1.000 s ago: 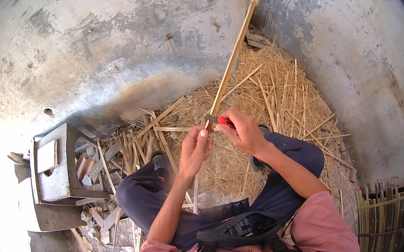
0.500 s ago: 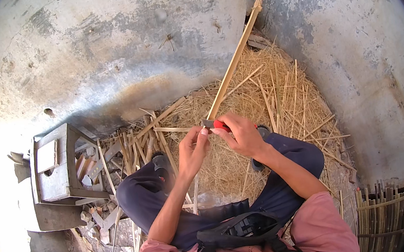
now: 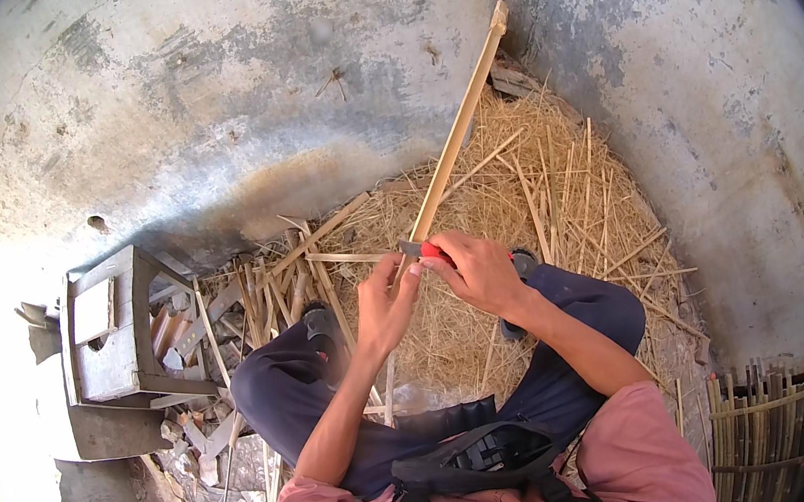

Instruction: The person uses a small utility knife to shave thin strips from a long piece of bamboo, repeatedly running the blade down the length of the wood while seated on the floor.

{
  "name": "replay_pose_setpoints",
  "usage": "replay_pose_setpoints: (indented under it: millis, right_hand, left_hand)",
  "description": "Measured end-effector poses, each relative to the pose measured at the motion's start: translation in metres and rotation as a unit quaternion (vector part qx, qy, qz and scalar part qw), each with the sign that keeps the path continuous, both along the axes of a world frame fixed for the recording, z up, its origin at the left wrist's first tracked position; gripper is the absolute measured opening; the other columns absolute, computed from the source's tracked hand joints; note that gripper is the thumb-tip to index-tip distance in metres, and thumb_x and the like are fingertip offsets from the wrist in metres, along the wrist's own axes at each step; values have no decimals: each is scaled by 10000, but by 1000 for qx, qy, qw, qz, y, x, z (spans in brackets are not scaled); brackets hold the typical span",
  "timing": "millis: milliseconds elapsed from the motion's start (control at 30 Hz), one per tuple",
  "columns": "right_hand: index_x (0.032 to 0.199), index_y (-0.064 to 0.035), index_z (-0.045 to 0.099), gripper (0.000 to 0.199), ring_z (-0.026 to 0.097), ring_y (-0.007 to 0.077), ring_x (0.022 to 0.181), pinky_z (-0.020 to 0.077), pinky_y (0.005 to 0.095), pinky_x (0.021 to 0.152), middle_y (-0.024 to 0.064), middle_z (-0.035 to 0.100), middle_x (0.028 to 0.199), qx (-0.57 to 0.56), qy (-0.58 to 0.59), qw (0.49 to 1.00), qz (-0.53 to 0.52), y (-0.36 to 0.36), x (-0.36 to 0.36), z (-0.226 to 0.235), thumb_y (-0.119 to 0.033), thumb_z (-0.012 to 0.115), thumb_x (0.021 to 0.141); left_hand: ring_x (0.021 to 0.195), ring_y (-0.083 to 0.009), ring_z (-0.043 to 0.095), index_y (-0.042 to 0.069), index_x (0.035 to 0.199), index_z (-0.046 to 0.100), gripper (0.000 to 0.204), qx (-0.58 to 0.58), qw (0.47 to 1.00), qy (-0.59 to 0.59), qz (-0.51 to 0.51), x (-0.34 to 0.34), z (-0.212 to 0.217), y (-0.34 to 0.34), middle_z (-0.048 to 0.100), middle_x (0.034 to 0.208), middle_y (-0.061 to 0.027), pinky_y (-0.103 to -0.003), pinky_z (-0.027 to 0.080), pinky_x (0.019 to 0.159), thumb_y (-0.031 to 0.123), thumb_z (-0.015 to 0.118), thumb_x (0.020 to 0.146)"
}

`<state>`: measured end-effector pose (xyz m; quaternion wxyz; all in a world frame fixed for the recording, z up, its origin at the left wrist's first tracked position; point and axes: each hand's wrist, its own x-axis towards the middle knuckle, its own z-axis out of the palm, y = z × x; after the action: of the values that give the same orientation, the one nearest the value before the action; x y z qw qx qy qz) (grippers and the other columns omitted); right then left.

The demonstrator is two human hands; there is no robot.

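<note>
My right hand [image 3: 477, 272] is wrapped round the red handle of a knife [image 3: 411, 248], whose short grey blade points left across a split bamboo strip [image 3: 455, 144]. The near end of the strip is pinched between the thumb and fingers of my left hand [image 3: 388, 303]. From there the pale strip slants up and away to the right, with its knobbly far end in front of the wall. The blade meets the strip close to my left fingertips. My fingers hide part of the handle and the strip's near end.
Straw-like shavings [image 3: 555, 192] and loose strips cover the floor before me. To the left, a wooden stool [image 3: 111, 332] lies beside rubble and sticks. A slatted cane basket [image 3: 769, 422] stands at the lower right. Weathered walls [image 3: 281, 85] rise ahead and right. A black pouch [image 3: 478, 457] rests at my waist.
The bamboo strip has come nearer to me, its far end shifting down and slightly left. The knife has moved slightly left along with my right hand. Both grips remain closed.
</note>
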<state>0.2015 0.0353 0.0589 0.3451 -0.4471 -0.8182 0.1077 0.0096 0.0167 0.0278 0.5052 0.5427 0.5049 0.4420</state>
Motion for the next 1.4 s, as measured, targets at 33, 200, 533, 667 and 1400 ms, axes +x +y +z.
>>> replay_pose_setpoints:
  millis: [33,200,533,667,1400]
  right_hand:
    - [1094,-41,656,272,717,319,709,541,429,579,109,724,922,-3,-2,1000,2,0,0,0,-305,672,1033]
    - [1090,-43,653,253,719,319,714,542,432,575,108,713,914,1,-17,1000,-6,0,-1,-3,-287,671,1027]
    - [1066,-41,647,231,716,323,691,543,441,563,111,698,885,5,-50,998,-30,-3,-3,2,-268,667,1025]
    - [1047,-45,645,231,712,328,680,542,441,558,112,694,865,14,-55,998,-40,-4,-5,2,-275,660,1032]
    - [1037,-72,670,287,697,322,617,533,429,521,87,706,836,29,-75,994,-70,5,1,0,-358,642,1047]
  left_hand:
    - [687,-89,597,16,1120,686,285,4,1000,19,2,0,1,0,668,750,-39,-294,486,633,294,671,1057]
    - [699,-115,633,20,1168,699,310,31,997,73,10,1,3,0,720,788,-96,-325,507,652,301,706,1037]
    - [643,-150,632,19,1169,693,311,72,990,119,29,4,7,-2,682,727,-131,-360,501,623,303,704,1044]
    - [634,-169,637,17,1171,690,302,71,989,129,32,5,8,-3,678,722,-146,-372,503,623,292,697,1048]
    - [586,-180,521,-20,1151,672,242,99,983,147,44,10,0,2,604,685,-151,-355,460,590,205,648,1065]
